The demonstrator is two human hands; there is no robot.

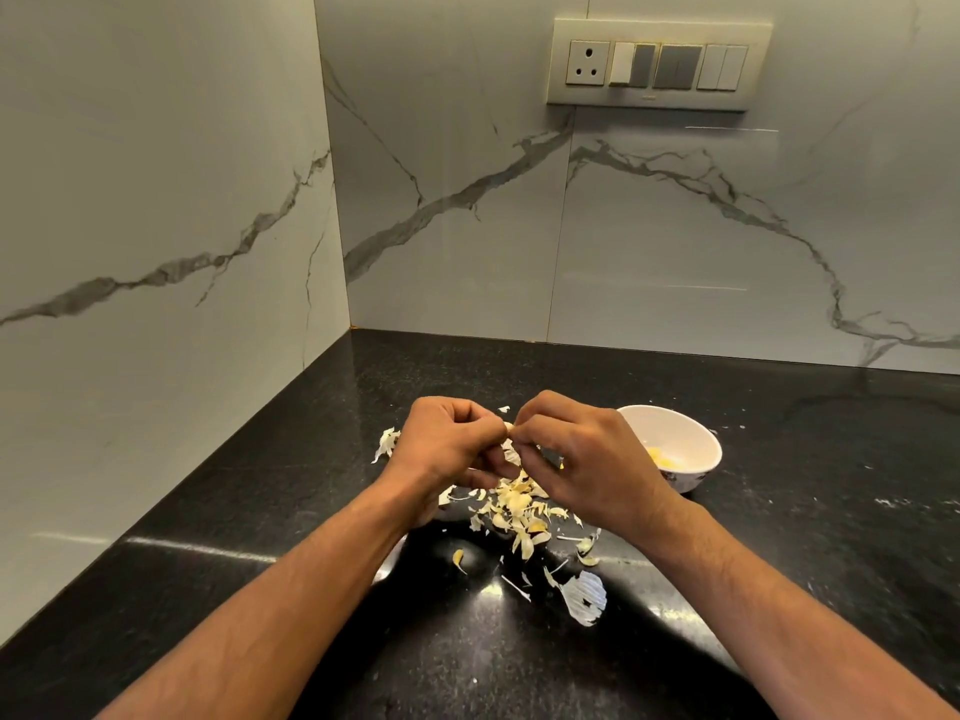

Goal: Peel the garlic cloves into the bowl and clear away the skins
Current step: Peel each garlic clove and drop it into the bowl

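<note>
Both hands meet above the counter, just left of the bowl. The left hand has its fingers curled in, and the right hand curls toward it, fingertips pinching at the same spot. Between them sits a small pale clove, mostly hidden by the fingers; it seems both hands grip it, though how much skin remains on it cannot be told.

The bowl is white, upright on the counter, with the right hand covering its left rim. Inside it, near the bottom, lie a few yellowish peeled pieces.

Left of the bowl and nearer the person, under the hands, a heap of skins is scattered on the counter. One larger papery white skin lies nearest the person, apart from the heap. Another white scrap lies further left of the bowl, beyond the left hand.

Above the bowl, on the marble wall, is a switch panel.
</note>
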